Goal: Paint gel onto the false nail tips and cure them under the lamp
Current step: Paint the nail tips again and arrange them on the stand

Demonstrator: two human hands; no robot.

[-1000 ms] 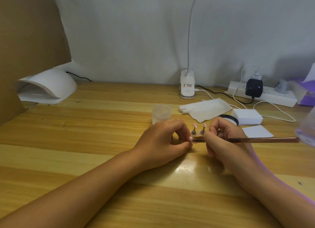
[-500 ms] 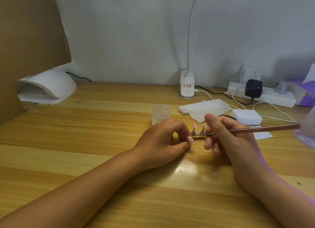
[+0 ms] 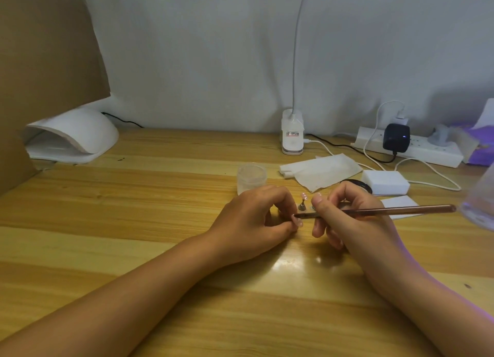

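My left hand [image 3: 254,217] rests on the wooden table with fingers curled, thumb and forefinger pinching a false nail tip [image 3: 297,222] that the fingers mostly hide. My right hand [image 3: 350,217] grips a thin brown brush [image 3: 395,210] lying almost level, its tip at my left fingertips. Two pink nail tips on small metal stands [image 3: 304,200] stand just behind, between the hands. The white curing lamp [image 3: 74,135] sits at the far left back of the table, well away from both hands.
A small frosted jar [image 3: 252,177] stands behind my left hand. Tissue [image 3: 320,172], a white block [image 3: 385,181], a black lid and a paper slip lie behind my right hand. A clip lamp base [image 3: 292,140], power strip [image 3: 411,149] and cables line the wall. Cardboard stands at left.
My right hand regripped the brush and shifted slightly; the brush tip dipped back to my left fingertips. My left hand stayed where it was.
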